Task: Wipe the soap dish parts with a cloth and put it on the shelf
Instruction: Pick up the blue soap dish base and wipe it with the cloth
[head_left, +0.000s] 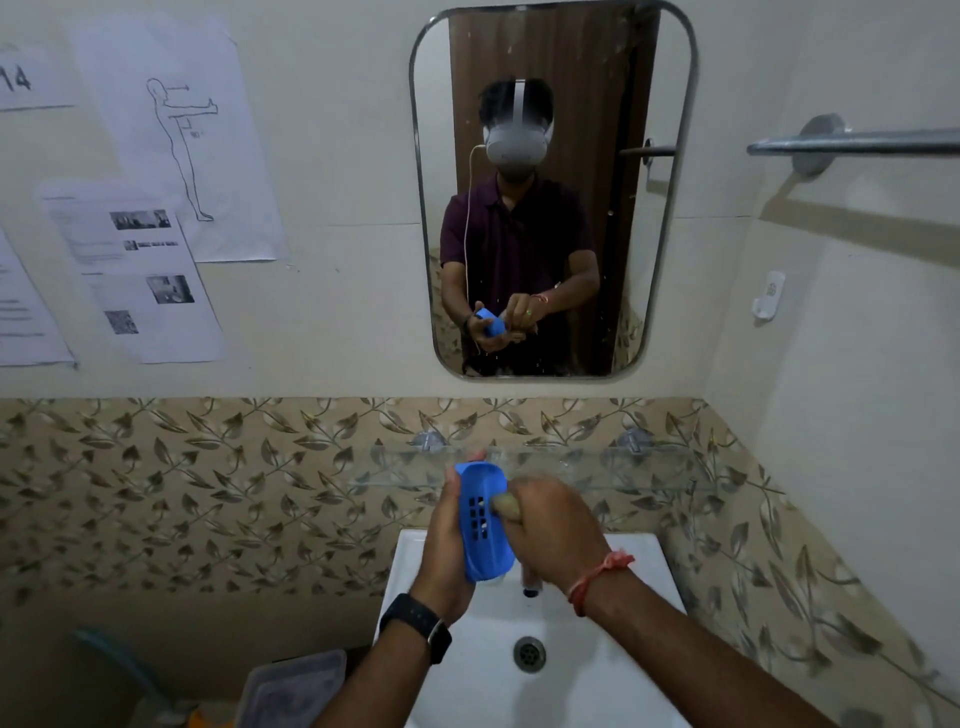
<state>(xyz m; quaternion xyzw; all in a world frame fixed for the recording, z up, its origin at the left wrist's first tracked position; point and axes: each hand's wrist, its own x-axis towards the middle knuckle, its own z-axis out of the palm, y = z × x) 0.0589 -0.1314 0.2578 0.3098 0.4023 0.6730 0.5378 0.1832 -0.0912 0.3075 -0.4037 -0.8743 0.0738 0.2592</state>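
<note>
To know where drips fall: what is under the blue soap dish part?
Below the blue soap dish part, held in the left hand, lies the white sink. The right hand, gripping the cloth, covers most of the tap.

Blue slotted soap dish (483, 525) – upright above sink, olive cloth (505, 503) touching it

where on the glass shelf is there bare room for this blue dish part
The glass shelf looks bare on its right stretch, from the right hand to the side wall, plus a shorter patch beyond the left hand. The middle is crowded by both hands, the blue dish part and the cloth.
</note>
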